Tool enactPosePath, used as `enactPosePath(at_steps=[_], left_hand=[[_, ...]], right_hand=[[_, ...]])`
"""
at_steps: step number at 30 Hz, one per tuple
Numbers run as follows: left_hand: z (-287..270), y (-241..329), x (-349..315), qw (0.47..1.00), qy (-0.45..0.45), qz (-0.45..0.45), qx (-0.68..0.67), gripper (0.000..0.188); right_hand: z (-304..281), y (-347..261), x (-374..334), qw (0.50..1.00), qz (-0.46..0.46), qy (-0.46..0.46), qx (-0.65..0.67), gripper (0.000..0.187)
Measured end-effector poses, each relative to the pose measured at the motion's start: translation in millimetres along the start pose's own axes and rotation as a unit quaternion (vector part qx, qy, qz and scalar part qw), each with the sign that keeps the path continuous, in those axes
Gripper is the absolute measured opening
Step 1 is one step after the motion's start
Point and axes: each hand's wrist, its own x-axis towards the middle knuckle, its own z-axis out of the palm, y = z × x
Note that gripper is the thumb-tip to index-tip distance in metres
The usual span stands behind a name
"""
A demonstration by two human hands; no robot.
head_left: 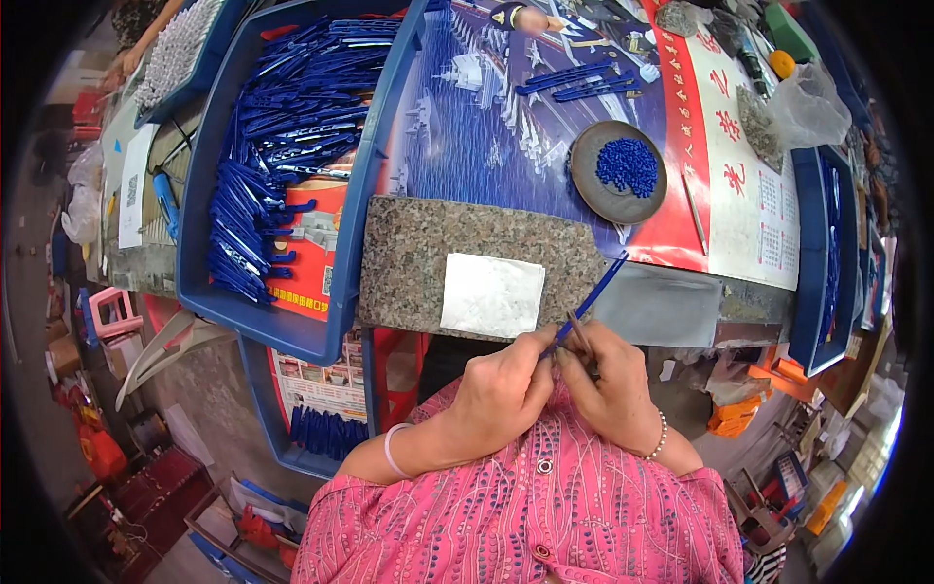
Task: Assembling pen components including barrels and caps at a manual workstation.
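Close to my chest, my left hand (501, 384) is closed on a slender blue plastic strip (605, 281), which slants up and to the right over the slab's edge. My right hand (613, 384) pinches a thin brownish metal tool (580, 334), its tip at the strip; whether it is a pair of tweezers is too small to tell. Just beyond my hands lies a speckled granite slab (404, 258) with a folded white paper (493, 295) on it. Past its right corner sits a round dark dish (615, 208) holding a heap of tiny blue pieces (628, 167).
To the left stands a large blue tray (355, 195) piled with blue strips (302, 97). A few strips (584, 83) lie on the poster-covered table, and a thin rod (695, 216) lies right of the dish. Another blue tray (806, 263) is at the right edge. At the far left, a person's arm (146, 39) shows.
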Motion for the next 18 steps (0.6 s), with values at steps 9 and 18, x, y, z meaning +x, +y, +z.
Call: enactPosePath(at_steps=[9,18], left_hand=[[-1,-1,-1,0.998,0.000,0.036,0.055,0.029],[-6,1,-6,0.929,-0.132,-0.211,-0.273,0.022]], right_hand=[[5,-2,1,0.999,0.039,0.010,0.026,0.013],[-12,12,5,0.894,0.211,-0.034,0.393,0.031]])
